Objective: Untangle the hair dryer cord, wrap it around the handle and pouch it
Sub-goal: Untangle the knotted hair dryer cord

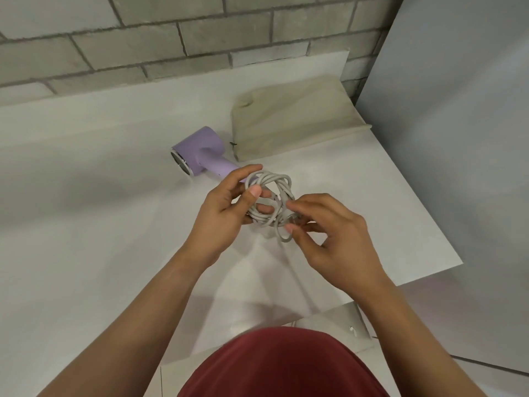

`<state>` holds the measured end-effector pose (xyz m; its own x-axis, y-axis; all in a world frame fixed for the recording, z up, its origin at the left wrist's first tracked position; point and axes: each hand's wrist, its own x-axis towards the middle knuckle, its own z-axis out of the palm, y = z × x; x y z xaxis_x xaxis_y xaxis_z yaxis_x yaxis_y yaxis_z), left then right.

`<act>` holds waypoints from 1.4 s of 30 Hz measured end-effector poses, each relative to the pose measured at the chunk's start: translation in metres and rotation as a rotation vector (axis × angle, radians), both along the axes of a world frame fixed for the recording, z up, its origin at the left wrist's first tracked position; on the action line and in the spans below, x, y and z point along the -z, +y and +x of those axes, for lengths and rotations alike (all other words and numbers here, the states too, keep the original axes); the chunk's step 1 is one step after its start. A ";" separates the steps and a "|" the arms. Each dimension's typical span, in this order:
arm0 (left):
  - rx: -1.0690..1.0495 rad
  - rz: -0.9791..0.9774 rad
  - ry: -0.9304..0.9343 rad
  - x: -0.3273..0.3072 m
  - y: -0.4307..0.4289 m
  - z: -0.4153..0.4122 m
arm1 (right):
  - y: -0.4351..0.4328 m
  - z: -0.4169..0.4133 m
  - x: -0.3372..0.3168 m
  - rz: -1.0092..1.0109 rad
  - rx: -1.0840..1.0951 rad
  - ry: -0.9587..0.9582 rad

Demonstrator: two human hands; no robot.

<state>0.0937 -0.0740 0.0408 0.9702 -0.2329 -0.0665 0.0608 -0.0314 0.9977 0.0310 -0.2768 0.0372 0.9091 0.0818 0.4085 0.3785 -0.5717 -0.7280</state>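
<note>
Both forearms are reaching up from the bottom of the frame and meeting just right of centre, above the white table (86, 224). The left hand (226, 204) is turning its palm towards the right, and its fingers are curling round a tangled bundle of grey cord (269, 181). The thumb is pressing on the near side of the loops, the forefinger is arching over the top of them, and two other fingers are showing through the middle of the coil. The right hand (337, 239) is coming in from the lower right with its wrist bent and its back facing the camera. Its thumb and forefinger are pinching a strand at the right edge of the bundle, while the remaining fingers are folding loosely underneath. One small loop is hanging below that pinch. So both hands are closing on the cord and holding it up off the surface.

The lilac hair dryer (200, 151) is lying on its side on the table, above and left of the hands. Its round chrome-rimmed end is facing lower left, and its handle is running towards the left hand, where the fingers are hiding its tip. The beige pouch (292, 121) is lying flat just right of the dryer, in the upper middle of the frame. A grey brick wall (143, 38) is filling the top, and a red shirt (280, 365) is showing at the bottom edge.
</note>
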 end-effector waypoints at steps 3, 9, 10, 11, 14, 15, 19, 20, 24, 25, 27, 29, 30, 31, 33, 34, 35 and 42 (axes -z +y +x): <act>0.060 0.037 -0.027 -0.005 0.003 0.004 | 0.011 0.000 0.007 0.124 0.092 -0.015; 0.170 0.008 0.018 -0.007 0.010 0.008 | 0.004 0.011 0.008 0.366 0.107 0.356; 0.189 0.008 0.029 -0.007 0.011 0.008 | 0.003 0.013 0.010 0.405 0.027 0.432; 0.209 0.015 0.036 -0.007 0.010 0.008 | 0.003 0.015 0.011 0.429 -0.038 0.467; 0.226 0.041 0.041 -0.007 0.006 0.010 | 0.012 0.016 0.012 0.397 0.050 0.365; 0.216 0.047 0.039 -0.007 0.004 0.010 | 0.015 0.017 0.012 0.392 0.111 0.328; 0.184 0.086 0.020 -0.008 -0.003 0.013 | 0.018 0.019 0.014 0.363 0.183 0.263; 0.187 0.091 0.021 -0.008 -0.003 0.014 | 0.017 0.019 0.013 0.396 0.166 0.283; 0.218 0.054 0.135 -0.018 0.002 0.019 | 0.006 0.021 0.016 0.551 0.037 0.389; 0.217 0.028 0.199 -0.022 0.002 0.021 | 0.004 0.022 0.016 0.559 0.023 0.400; 0.211 0.002 0.292 -0.028 0.001 0.025 | 0.000 0.024 0.016 0.548 0.029 0.405; 0.217 0.044 0.321 -0.033 -0.003 0.029 | -0.002 0.026 0.017 0.524 0.052 0.386; 0.213 0.065 0.335 -0.034 -0.006 0.031 | -0.002 0.026 0.017 0.518 0.065 0.378; 0.201 0.076 0.351 -0.036 -0.009 0.032 | -0.002 0.026 0.019 0.518 0.078 0.373; 0.178 0.066 0.367 -0.037 -0.012 0.034 | -0.001 0.026 0.019 0.524 0.106 0.367; 0.171 0.052 0.362 -0.037 -0.012 0.034 | -0.001 0.026 0.019 0.526 0.115 0.369; 0.163 0.031 0.351 -0.037 -0.011 0.034 | -0.002 0.026 0.018 0.530 0.122 0.376; -0.066 -0.228 0.229 -0.028 -0.003 0.030 | 0.000 0.026 0.014 0.543 0.144 0.467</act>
